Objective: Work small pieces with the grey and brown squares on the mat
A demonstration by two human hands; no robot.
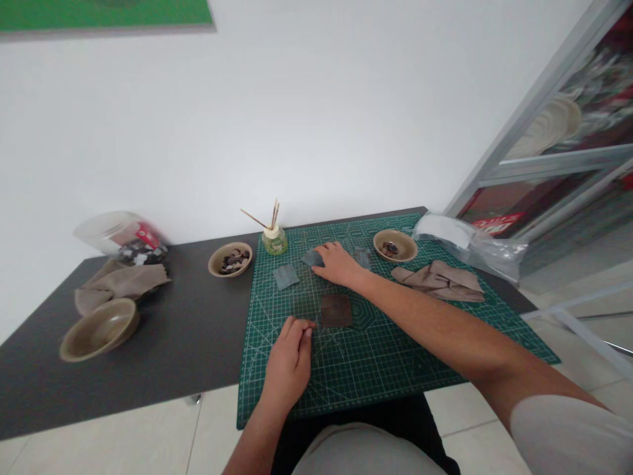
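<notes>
1. mat (pixel 386 363) with a grid; on it the brown square (pixel 337 311) lies flat, its sides looking about equal, so no clear long axis shows.
2. left hand (pixel 289 354): left of the brown square and closer to the body, fingertips just beside its left edge. thumb and forefinger are close together (i cannot tell whether they pinch anything or touch the edge).
3. right hand (pixel 339 264): beyond the brown square, fingers at the grey piece (pixel 310 258), which lies beyond and left of that square. thumb and forefinger stand apart around its right end; whether they clamp it or just rest there, i cannot tell.
4. key relation: the brown square is nearer the left hand, just to the right of those fingertips; the grey piece is nearer the right hand, partly covered, so its long axis is unclear.
5. second grey piece (pixel 285 277): also beyond and left of the brown square; third grey piece (pixel 362 255): beyond and slightly right.
6. bowl (pixel 409 249): farther beyond and right of the brown square.
</notes>
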